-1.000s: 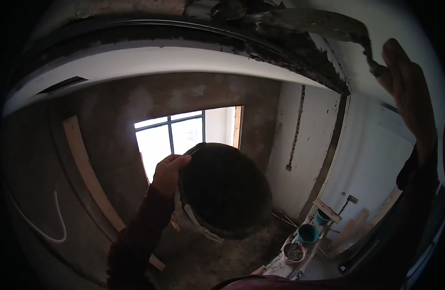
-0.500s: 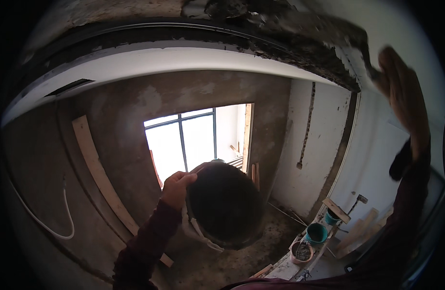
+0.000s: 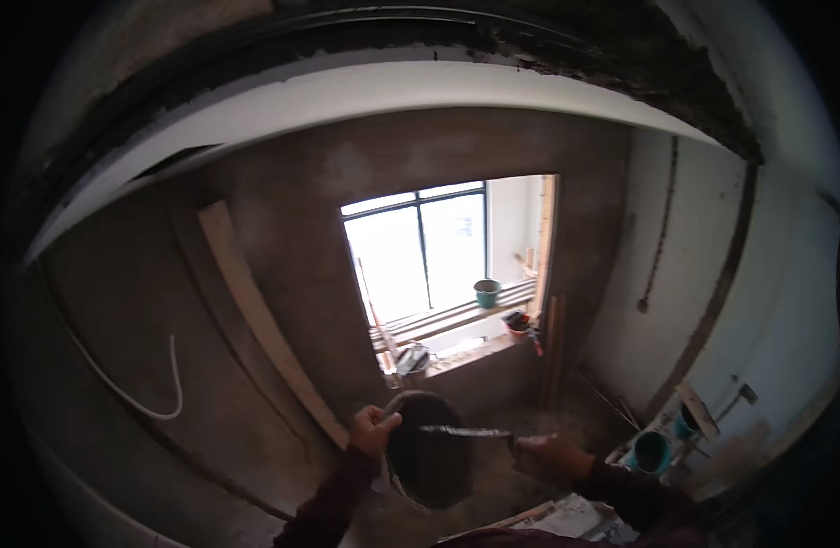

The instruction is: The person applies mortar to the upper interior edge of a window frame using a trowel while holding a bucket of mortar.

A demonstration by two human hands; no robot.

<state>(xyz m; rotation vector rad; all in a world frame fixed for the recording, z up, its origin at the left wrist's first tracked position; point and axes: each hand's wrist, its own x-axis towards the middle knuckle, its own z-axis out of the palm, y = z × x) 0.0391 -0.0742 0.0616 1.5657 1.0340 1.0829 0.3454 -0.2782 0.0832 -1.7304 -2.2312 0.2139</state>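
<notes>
My left hand (image 3: 371, 434) grips the near-left rim of a dark round bucket (image 3: 427, 466), held low in front of me at the bottom middle. Its inside is dim, so what it holds is hard to make out. My right hand (image 3: 552, 458), to the right of the bucket, is closed on the handle of a trowel (image 3: 466, 432), whose narrow, pale-streaked blade lies across the bucket's opening.
A beam (image 3: 621, 73) with rough dark mortar runs overhead. Ahead, a window (image 3: 456, 228) has a teal bucket (image 3: 487, 293) on its sill. Buckets (image 3: 651, 452) stand on planks at lower right. A long board (image 3: 246, 301) and white conduit (image 3: 164, 411) are on the left wall.
My right hand has come down from the overhead beam with the trowel to the bucket. My left hand has lowered the bucket, uncovering the window sill. The view has also shifted.
</notes>
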